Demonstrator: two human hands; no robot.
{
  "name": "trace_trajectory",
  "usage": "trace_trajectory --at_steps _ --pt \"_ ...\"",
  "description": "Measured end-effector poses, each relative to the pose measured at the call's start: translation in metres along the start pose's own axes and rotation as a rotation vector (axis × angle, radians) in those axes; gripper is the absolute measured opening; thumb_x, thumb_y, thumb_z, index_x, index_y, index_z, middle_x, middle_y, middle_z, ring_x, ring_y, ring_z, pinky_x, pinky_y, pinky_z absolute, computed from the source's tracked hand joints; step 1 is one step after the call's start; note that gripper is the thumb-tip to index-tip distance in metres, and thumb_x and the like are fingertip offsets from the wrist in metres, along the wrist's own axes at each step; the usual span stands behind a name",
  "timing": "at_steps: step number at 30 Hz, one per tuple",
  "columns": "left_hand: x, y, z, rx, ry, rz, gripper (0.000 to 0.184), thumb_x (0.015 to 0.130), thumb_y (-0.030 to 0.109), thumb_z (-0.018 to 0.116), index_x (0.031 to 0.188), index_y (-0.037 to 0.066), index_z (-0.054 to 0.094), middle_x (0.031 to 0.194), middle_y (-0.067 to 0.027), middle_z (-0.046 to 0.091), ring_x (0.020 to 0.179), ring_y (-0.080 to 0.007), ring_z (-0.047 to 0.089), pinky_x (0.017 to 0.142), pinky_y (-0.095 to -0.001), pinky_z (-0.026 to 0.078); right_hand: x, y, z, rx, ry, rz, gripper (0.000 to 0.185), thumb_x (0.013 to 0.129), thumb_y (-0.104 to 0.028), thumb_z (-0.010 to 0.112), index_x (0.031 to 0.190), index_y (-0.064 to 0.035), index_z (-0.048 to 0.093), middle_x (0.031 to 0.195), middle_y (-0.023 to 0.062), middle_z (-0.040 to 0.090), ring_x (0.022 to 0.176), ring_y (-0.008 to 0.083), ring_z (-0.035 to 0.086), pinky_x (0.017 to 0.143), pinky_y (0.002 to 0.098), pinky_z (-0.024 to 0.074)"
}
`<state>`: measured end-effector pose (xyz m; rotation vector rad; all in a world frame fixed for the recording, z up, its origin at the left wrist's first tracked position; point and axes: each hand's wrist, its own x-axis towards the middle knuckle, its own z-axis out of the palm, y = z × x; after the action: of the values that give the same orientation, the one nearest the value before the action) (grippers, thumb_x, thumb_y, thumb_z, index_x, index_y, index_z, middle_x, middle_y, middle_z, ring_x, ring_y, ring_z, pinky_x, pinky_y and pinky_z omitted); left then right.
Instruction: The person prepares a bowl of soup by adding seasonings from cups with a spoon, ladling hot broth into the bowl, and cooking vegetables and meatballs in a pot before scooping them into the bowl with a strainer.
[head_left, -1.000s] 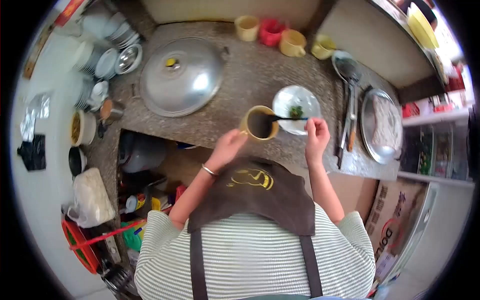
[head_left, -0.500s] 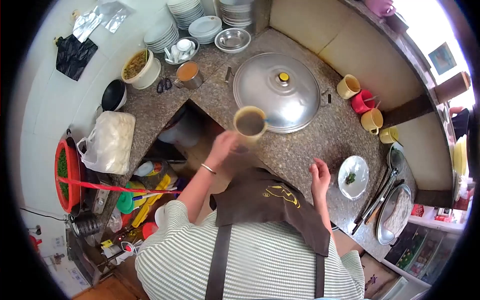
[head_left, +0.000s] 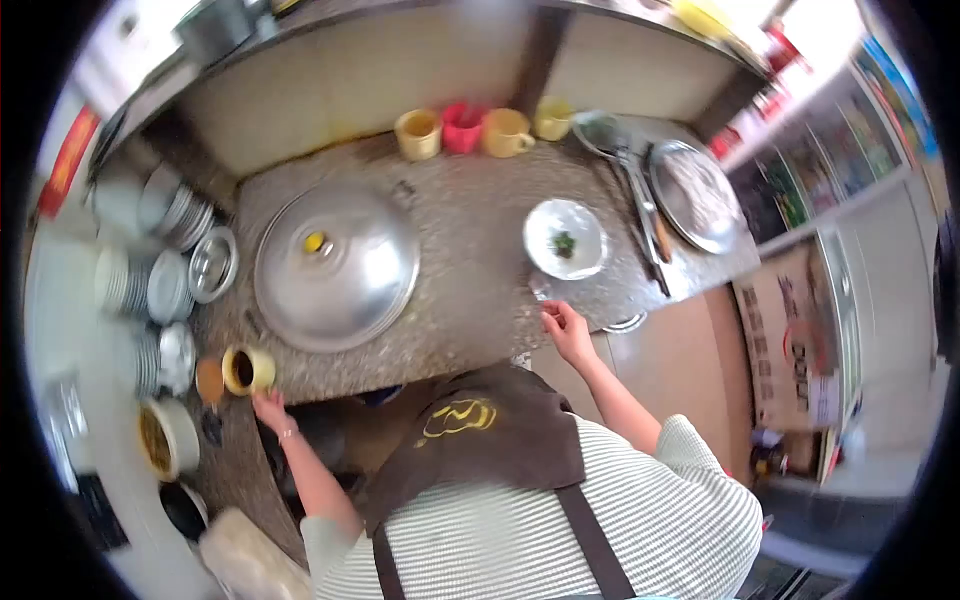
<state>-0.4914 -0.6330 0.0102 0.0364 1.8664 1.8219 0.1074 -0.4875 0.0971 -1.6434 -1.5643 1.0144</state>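
Observation:
My left hand (head_left: 269, 410) is closed at the handle side of a yellow mug (head_left: 260, 368) with dark liquid in it. This mug is at the left of the counter, close to a metal cup of orange-brown liquid (head_left: 210, 380). My right hand (head_left: 568, 332) is over the counter's front edge, its fingers loosely bent and holding nothing I can see. Just beyond it stands a white bowl (head_left: 540, 250) with chopped greens (head_left: 563, 244) at its bottom. A small clear, shiny patch lies between the bowl and my fingertips, too blurred to name.
A large domed metal lid (head_left: 360, 270) covers much of the counter's left half. Several mugs (head_left: 419, 135) line the back wall. Tongs (head_left: 638, 195) and a metal tray (head_left: 665, 160) lie at the right. Stacked plates (head_left: 110, 280) and a tub (head_left: 182, 435) stand at the left.
The view has swung to the right. My left hand and the yellow mug have moved from the lid's front edge to beside the orange-brown cup. My right hand is now nearer the bowl's front.

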Motion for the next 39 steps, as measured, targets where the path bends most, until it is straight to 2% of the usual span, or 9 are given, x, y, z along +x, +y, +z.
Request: trace_trajectory --at_steps 3,11,15,23,29,31,35,36,39 --pt "-0.002 0.002 0.006 0.019 0.001 0.009 0.038 0.09 0.041 0.047 0.105 0.006 0.049 0.073 -0.003 0.054 0.067 -0.0141 0.051 0.06 -0.0283 0.041 0.007 0.015 -0.046 0.023 0.144 0.072 0.024 0.088 -0.013 0.055 0.108 -0.0003 0.055 0.082 0.0052 0.061 0.07 0.0103 0.058 0.063 0.024 0.0472" --pt "-0.072 -0.025 0.063 -0.004 0.42 0.081 0.041 0.092 0.038 0.046 0.11 0.002 0.046 0.08 -0.0078 0.054 0.063 -0.0148 0.048 0.05 -0.0282 0.038 0.08 0.175 -0.183 -0.071 0.758 0.159 0.02 0.085 -0.014 0.057 0.101 -0.0015 0.058 0.088 0.01 0.064 0.078 0.0183 0.06 0.071 0.0302 0.0476" --pt "-0.117 -0.064 0.099 -0.046 0.278 0.071 0.028 0.092 0.028 0.047 0.107 0.005 0.044 0.079 -0.0055 0.051 0.061 -0.0127 0.045 0.048 -0.0257 0.034 0.125 0.203 -0.214 -0.528 0.686 0.18 0.029 0.075 -0.013 0.065 0.101 -0.003 0.057 0.091 0.0148 0.059 0.082 0.0276 0.059 0.073 0.0353 0.0478" --pt "-0.202 -0.059 0.168 0.029 0.217 0.097 0.024 0.088 0.012 0.051 0.11 0.007 0.042 0.083 -0.0017 0.05 0.066 -0.0093 0.044 0.053 -0.0232 0.037 0.182 0.189 -0.244 -0.643 0.273 0.198 0.031 0.07 -0.014 0.067 0.094 -0.0004 0.054 0.089 0.0167 0.057 0.084 0.0328 0.056 0.074 0.0409 0.0461" --pt "-0.239 -0.057 0.169 0.031 0.195 0.086 0.024 0.087 0.015 0.055 0.108 0.009 0.047 0.09 -0.0006 0.052 0.073 -0.0095 0.048 0.06 -0.024 0.042 0.175 0.146 -0.248 -0.462 0.513 -0.074 0.037 0.071 -0.017 0.064 0.102 0.0018 0.055 0.092 0.0207 0.061 0.085 0.0356 0.059 0.077 0.0405 0.0459" --pt "-0.242 -0.057 0.172 0.05 0.205 0.048 0.026 0.087 0.015 0.056 0.111 0.01 0.047 0.092 -0.001 0.052 0.075 -0.0102 0.049 0.063 -0.0246 0.043 0.163 0.106 -0.257 -0.443 0.381 0.285 0.037 0.072 -0.017 0.063 0.102 0.0022 0.057 0.089 0.0214 0.062 0.082 0.0359 0.06 0.075 0.0403 0.0467" --pt "-0.221 -0.051 0.185 0.02 0.118 0.097 0.027 0.087 0.015 0.058 0.111 0.009 0.048 0.096 -0.001 0.052 0.079 -0.0109 0.051 0.067 -0.0274 0.046 0.153 0.165 -0.261 -0.424 0.408 0.094 0.042 0.072 -0.015 0.064 0.112 -0.0054 0.054 0.075 0.0181 0.061 0.071 0.0324 0.06 0.065 0.0399 0.0461" --pt "-0.212 -0.045 0.192 0.033 0.09 0.14 0.026 0.087 0.015 0.058 0.11 0.008 0.048 0.098 -0.0015 0.052 0.081 -0.0111 0.051 0.068 -0.0275 0.046 0.146 0.15 -0.26 -0.316 0.441 0.104 0.028 0.072 -0.016 0.065 0.091 0.0027 0.056 0.069 0.0151 0.058 0.065 0.0257 0.057 0.061 0.0377 0.0441" --pt "-0.172 -0.026 0.204 0.126 -0.004 0.232 0.026 0.087 0.015 0.058 0.11 0.007 0.05 0.101 -0.0026 0.053 0.085 -0.0116 0.052 0.07 -0.0274 0.047 0.124 0.123 -0.252 -0.265 0.465 0.099 0.022 0.073 -0.015 0.062 0.087 0.0022 0.058 0.063 0.008 0.055 0.057 0.0148 0.05 0.054 0.0306 0.0415"
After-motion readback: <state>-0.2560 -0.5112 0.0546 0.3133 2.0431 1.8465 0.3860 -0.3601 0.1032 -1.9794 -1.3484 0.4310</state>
